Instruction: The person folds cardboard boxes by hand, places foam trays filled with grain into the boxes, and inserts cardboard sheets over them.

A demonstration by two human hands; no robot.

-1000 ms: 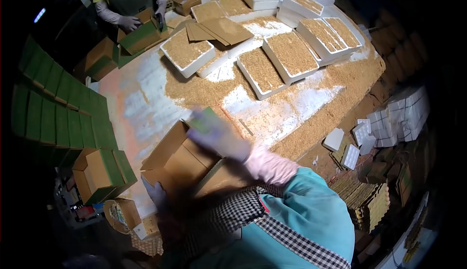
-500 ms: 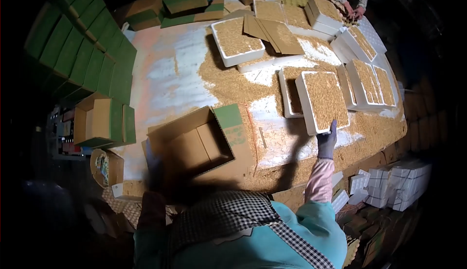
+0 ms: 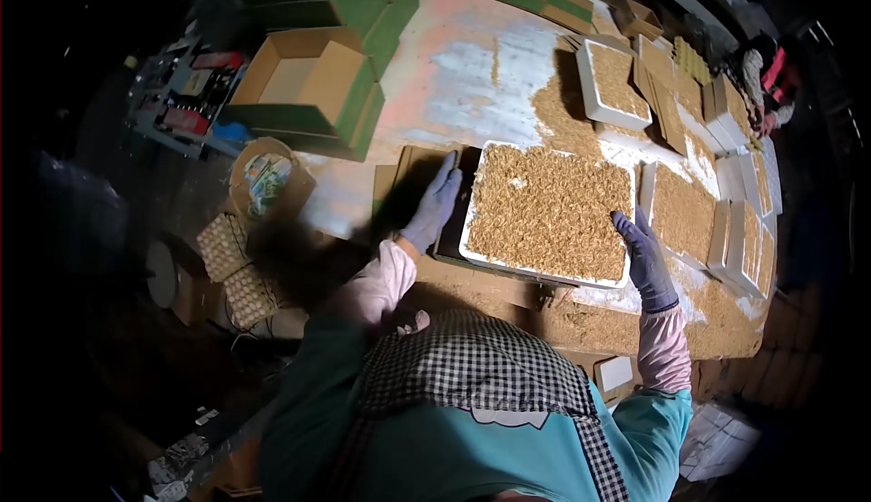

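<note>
A white foam tray (image 3: pixel 549 212) filled with brown husk-like bits is held up over the dark opening of a cardboard box (image 3: pixel 410 175). My right hand (image 3: pixel 646 257), in a purple-grey glove, grips the tray's right edge, thumb over the rim. Gloved likewise, my left hand (image 3: pixel 434 204) has its fingers stretched out beside the box's left part, a small gap from the tray's left rim. Most of the box is hidden beneath the tray. To the right lies another husk-filled foam tray (image 3: pixel 682 212) on the table.
Green-and-brown cardboard boxes (image 3: pixel 304 85) stand at the left, near a round container (image 3: pixel 263 180) with packets. Further filled trays (image 3: pixel 617 80) and cardboard sheets (image 3: pixel 660 103) lie across the table. A co-worker (image 3: pixel 769 85) is at the far right. Loose husk covers the table edge (image 3: pixel 699 325).
My right hand has carried the foam tray left, over the cardboard box. My left hand has come from the box's shadowed left side toward the tray. The view has turned left.
</note>
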